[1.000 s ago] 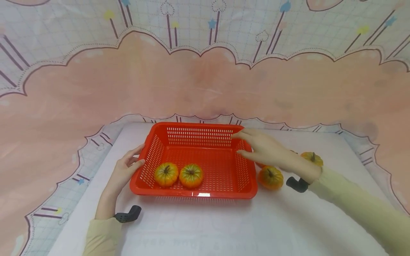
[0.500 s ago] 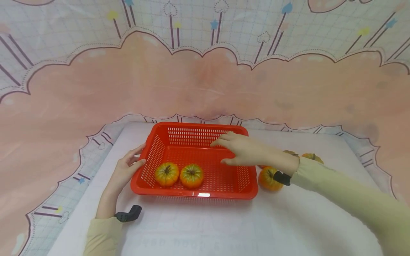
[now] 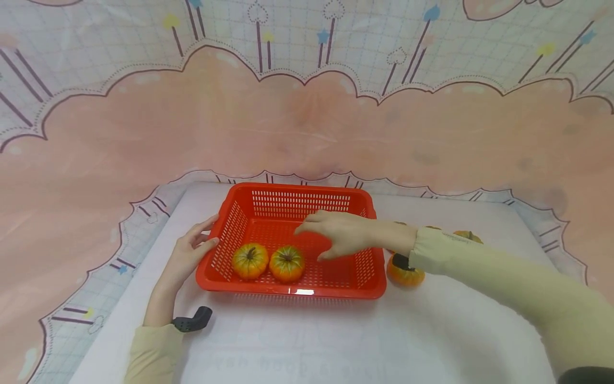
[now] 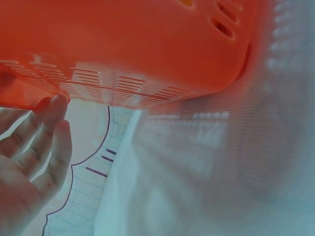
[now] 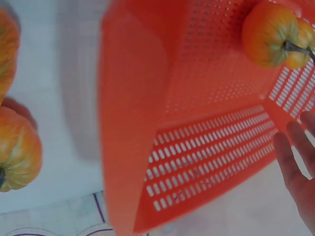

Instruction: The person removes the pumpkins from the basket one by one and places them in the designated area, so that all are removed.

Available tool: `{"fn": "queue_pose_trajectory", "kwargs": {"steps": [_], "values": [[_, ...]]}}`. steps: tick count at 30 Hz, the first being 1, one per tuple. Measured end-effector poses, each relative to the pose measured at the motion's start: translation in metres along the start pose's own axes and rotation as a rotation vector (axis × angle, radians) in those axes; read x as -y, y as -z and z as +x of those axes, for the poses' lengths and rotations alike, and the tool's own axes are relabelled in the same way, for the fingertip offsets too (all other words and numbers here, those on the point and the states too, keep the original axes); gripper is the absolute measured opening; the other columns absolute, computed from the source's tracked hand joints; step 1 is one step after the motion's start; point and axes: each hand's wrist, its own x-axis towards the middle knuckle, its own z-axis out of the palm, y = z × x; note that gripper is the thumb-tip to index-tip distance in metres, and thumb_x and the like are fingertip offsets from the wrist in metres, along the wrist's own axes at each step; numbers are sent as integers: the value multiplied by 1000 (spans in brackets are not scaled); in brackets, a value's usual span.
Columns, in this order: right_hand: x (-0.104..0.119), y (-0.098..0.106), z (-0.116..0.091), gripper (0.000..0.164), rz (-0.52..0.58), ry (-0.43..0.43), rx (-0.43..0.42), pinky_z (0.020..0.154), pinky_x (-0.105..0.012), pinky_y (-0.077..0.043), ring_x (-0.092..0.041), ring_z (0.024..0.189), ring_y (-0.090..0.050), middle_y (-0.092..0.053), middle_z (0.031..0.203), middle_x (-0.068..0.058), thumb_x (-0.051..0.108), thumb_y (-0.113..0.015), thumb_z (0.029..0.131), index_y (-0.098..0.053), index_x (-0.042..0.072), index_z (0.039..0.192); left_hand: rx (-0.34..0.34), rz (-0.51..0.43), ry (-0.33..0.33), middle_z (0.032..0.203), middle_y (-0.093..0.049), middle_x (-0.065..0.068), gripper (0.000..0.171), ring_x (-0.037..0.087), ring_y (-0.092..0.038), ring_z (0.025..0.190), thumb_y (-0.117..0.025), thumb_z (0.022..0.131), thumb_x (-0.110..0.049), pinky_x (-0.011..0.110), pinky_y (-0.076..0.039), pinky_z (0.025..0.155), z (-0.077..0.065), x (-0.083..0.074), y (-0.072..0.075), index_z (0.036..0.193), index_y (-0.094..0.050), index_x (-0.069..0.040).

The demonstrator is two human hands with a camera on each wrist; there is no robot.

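Note:
A red plastic basket point(image 3: 336, 292) with slotted walls stands on the white table. Two small orange-and-green pumpkins point(image 3: 287, 265) sit side by side in its front left part. My left hand point(image 3: 188, 257) reaches to the basket's left rim, its fingertips and thumb right at the edge and the fingers only slightly bent. Over the basket's middle, my right hand point(image 3: 341, 232) hovers with nothing in it, thumb and fingers spread apart to the right of the pumpkins. The right wrist view shows those fingers point(image 5: 290, 157) loosely extended above the slotted wall.
Several more pumpkins lie on the table right of the basket, one point(image 3: 405, 276) by its front right corner and another point(image 3: 468, 236) farther back, partly covered by the right sleeve point(image 3: 484, 266). A patterned pink and white cloth point(image 3: 307, 128) hangs behind the table.
My right hand has moved left and a little nearer, from the basket's right rim to over its middle, empty throughout. The left hand and the two pumpkins inside have stayed put.

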Motion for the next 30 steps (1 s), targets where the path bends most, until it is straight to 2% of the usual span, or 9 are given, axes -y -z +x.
{"fn": "queue_pose_trajectory", "kwargs": {"steps": [6,11,21,30], "values": [[4,-5,16,65,-17,42,45,108,-38,-42,-19,135,-42,-48,142,3,31,-74,83,-44,27,141,6,-16,-3,145,-42,12,59,-1,-52,102,-53,98,-34,19,-55,79,0,0,0,152,-30,-25],[6,-8,28,67,-16,67,67,109,-38,-41,-18,134,-43,-48,141,3,30,-75,82,-44,23,142,7,-26,-1,143,-43,13,59,-2,-52,100,-53,98,-34,19,-55,78,1,0,0,151,-30,-24],[6,-20,49,74,0,84,135,108,-37,-42,-18,132,-43,-45,143,3,31,-77,81,-40,23,144,13,-60,-15,139,-44,12,58,-6,-53,98,-53,98,-33,18,-55,76,0,0,0,151,-31,-25],[7,-30,60,79,17,78,179,109,-37,-39,-18,129,-44,-46,141,2,31,-79,78,-37,24,146,13,-52,-13,140,-44,12,58,-5,-51,100,-53,98,-32,18,-54,76,-1,-2,1,151,-30,-25]]}}
